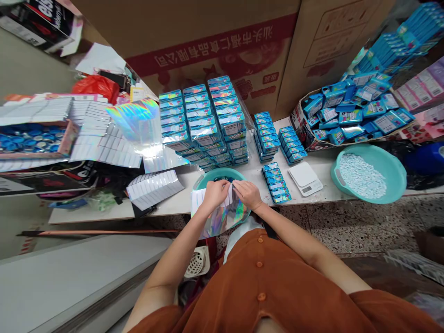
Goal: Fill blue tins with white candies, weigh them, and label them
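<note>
At the far left, a low box of blue-and-silver round pieces sat among layered white label sheets; the pieces overlapped too much to count. One folded stack of sheets lay near the front edge of the white bench, with a narrow bare strip to its right.

Next came the first of two teal basins, its near rim past the bench edge, its contents mostly hidden by hands and sheet. The left hand pinched the upper edge of the shiny sheet, which hung over that basin. The right hand met it fingertip to fingertip; whether it gripped the sheet could not be told.

Behind stood three wide columns of blue tins, their lower layers partly hidden. Three smaller groups followed, then one scale, its display unreadable, with bare bench between it and the second basin. That basin held small white pieces and overhung the front edge. Behind it, an open carton brimmed with jumbled blue packs, too overlapped to count.
</note>
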A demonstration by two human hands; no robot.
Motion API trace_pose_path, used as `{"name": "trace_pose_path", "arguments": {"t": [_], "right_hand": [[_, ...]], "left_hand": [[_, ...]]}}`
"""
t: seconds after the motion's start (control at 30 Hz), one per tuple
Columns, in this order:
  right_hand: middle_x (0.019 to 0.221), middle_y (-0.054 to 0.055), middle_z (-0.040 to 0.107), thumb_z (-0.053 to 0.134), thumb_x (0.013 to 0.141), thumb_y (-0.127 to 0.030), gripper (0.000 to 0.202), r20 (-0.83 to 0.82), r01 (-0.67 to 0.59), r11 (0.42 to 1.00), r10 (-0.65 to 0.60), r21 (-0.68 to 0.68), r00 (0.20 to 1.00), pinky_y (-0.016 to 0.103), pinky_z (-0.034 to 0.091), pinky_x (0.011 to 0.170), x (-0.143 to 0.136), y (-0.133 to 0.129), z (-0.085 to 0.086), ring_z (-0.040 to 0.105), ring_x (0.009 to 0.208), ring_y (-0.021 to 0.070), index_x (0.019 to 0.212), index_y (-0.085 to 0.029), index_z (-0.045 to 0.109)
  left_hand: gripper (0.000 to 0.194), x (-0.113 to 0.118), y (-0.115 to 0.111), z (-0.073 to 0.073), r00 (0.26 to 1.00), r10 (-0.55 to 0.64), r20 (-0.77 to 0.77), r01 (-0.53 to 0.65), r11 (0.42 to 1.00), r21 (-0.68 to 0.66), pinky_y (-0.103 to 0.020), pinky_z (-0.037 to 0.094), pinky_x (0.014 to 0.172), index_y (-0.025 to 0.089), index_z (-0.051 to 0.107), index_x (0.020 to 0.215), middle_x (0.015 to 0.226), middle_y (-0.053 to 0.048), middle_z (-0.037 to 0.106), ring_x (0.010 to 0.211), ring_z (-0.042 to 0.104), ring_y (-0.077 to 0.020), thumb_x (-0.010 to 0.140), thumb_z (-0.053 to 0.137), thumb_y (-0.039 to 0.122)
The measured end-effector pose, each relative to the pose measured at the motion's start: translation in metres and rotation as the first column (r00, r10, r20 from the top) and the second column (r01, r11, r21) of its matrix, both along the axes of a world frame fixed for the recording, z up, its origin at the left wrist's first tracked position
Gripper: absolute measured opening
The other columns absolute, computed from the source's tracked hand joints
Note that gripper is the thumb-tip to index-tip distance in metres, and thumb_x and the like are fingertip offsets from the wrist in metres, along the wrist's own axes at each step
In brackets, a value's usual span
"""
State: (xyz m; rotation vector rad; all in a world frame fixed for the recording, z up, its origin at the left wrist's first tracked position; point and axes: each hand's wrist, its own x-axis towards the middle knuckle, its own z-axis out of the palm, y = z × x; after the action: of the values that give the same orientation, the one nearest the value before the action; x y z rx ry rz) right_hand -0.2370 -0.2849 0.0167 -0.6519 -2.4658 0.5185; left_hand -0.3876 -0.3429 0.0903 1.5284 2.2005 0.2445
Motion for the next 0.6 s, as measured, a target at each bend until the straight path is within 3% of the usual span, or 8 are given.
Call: {"name": "trace_pose_path", "arguments": {"t": [0.2,0.4,0.6], "right_hand": [[0.116,0.010,0.066,0.043,0.094,-0.026,0.032,-0.005,-0.025,1.000,0.025,-0.018,1.000,0.035,0.049,0.088,0.003,0.000,0.001,0.062,0.102,0.0196,0.117,-0.016,0.064],[0.117,0.009,0.065,0.043,0.093,-0.025,0.036,-0.047,0.008,0.991,-0.014,-0.133,0.999,0.036,0.049,0.092,0.000,0.002,0.010,0.059,0.106,0.0200,0.126,-0.019,0.057],[0.115,0.008,0.066,0.044,0.092,-0.023,0.033,-0.122,0.028,0.980,-0.053,-0.197,0.991,0.037,0.049,0.094,-0.003,-0.001,0.020,0.059,0.108,0.0189,0.121,-0.020,0.061]], "left_hand": [[0.035,-0.005,0.002,-0.004,0.987,0.085,0.137,-0.084,0.996,-0.013,-0.029,0.044,0.077,0.022,0.072,0.089,0.093,-0.005,0.073,0.088,0.065,-0.0226,0.087,0.040,0.037],[0.035,-0.010,0.005,-0.003,0.975,0.070,0.213,-0.080,0.996,0.040,-0.029,0.044,0.071,0.021,0.071,0.086,0.089,-0.004,0.073,0.080,0.064,-0.0214,0.086,0.042,0.040],[0.034,-0.011,0.002,-0.002,0.944,0.093,0.318,-0.120,0.991,0.066,-0.027,0.044,0.067,0.019,0.069,0.082,0.082,-0.003,0.072,0.075,0.063,-0.0189,0.085,0.043,0.042]]}}
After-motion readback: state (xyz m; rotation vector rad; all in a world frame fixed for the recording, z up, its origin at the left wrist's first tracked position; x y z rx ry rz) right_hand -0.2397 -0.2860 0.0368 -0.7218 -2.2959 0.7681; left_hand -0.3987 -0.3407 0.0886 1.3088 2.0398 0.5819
